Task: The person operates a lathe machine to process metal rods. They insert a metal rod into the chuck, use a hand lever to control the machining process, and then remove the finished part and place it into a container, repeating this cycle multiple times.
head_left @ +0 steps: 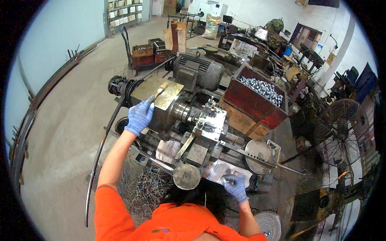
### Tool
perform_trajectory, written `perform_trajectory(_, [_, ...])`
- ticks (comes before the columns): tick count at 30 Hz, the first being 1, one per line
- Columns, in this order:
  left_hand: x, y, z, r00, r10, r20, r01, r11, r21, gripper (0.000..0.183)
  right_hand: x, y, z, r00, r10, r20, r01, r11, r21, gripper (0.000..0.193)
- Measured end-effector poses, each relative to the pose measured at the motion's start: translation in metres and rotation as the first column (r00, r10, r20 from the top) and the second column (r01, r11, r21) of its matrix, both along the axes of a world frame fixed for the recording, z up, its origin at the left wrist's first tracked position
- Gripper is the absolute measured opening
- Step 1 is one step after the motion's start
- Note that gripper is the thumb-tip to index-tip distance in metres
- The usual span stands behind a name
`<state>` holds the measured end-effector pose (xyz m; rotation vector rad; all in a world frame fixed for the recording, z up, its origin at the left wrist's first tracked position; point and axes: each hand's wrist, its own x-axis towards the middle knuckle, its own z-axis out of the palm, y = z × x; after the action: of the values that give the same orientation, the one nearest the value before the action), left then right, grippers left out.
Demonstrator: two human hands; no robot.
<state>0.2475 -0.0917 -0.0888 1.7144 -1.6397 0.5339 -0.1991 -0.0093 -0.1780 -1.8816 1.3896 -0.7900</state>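
Observation:
My left hand (140,116), in a blue knitted glove, grips a small brush (160,90) by its handle. The brush lies over the brass-coloured top plate (173,90) of a small lathe's headstock. Right of that plate are the metal spindle (182,111) and the block-shaped tool post (210,122). At the front of the machine my right hand (236,188), gloved alike, is closed with its fingers curled over a stained white sheet (217,170). Whatever its fingertips may pinch is too small to make out. A round metal disc (186,176) stands left of this hand.
Behind the lathe sits an electric motor (198,71); beside it, a red bin (252,98) full of small shiny metal parts. Metal shavings (146,184) litter the floor at left front. A long rod (100,154) slants past my left arm. A large fan (337,130) stands right.

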Motion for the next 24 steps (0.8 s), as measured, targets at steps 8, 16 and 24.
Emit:
perform_trajectory(8, [0.02,-0.023,0.03,0.984,0.169,0.053,-0.164,0.982,-0.099,0.02,-0.012,0.006,-0.003,0.992,-0.008,0.124,0.002,0.999,0.048,0.011])
perform_trajectory(16, [0.006,-0.052,0.05,0.963,0.232,0.134,-0.252,0.955,0.158,0.025,-0.004,0.019,0.018,0.989,-0.01,0.148,0.0,0.998,0.068,0.012])
perform_trajectory(24, [-0.088,0.003,0.055,0.961,-0.219,-0.168,0.235,0.969,0.08,0.02,-0.02,0.03,0.019,0.989,-0.054,0.139,0.043,0.996,0.078,0.012])
